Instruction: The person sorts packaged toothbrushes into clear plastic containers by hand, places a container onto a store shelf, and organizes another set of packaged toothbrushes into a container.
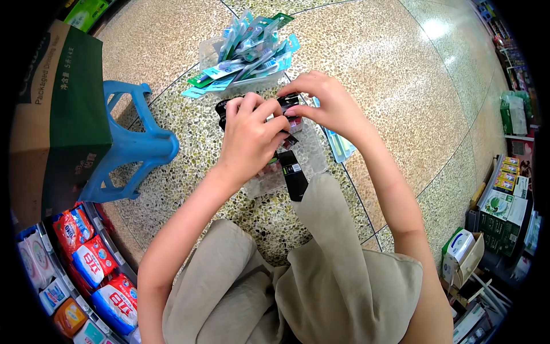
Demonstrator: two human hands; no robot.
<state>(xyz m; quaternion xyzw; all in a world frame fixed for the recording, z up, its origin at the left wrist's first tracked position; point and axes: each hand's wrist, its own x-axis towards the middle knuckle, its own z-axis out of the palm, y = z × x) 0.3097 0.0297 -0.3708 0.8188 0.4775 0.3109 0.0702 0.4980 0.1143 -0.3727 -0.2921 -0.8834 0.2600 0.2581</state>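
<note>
A clear plastic bin [312, 150] on the floor in front of my knees holds several black-topped packages, their contents partly hidden under my hands. My left hand [252, 131] reaches over it, fingers curled down among the packages; what its fingertips grip is hidden. Between thumb and fingers, my right hand [327, 103] pinches a small black package [289, 102] at the bin's far side. One long black package [294, 176] sticks out over the near side, beside my knee. Beyond stands another clear bin [211, 53], heaped with packaged toothbrushes [252, 49].
More blue toothbrush packs [340, 146] lie on the speckled floor right of the near bin. At left, a blue plastic stool [146, 143] stands by a large cardboard box [63, 120]. Shelves with red-and-blue packs [103, 261] and other goods [504, 203] line both sides.
</note>
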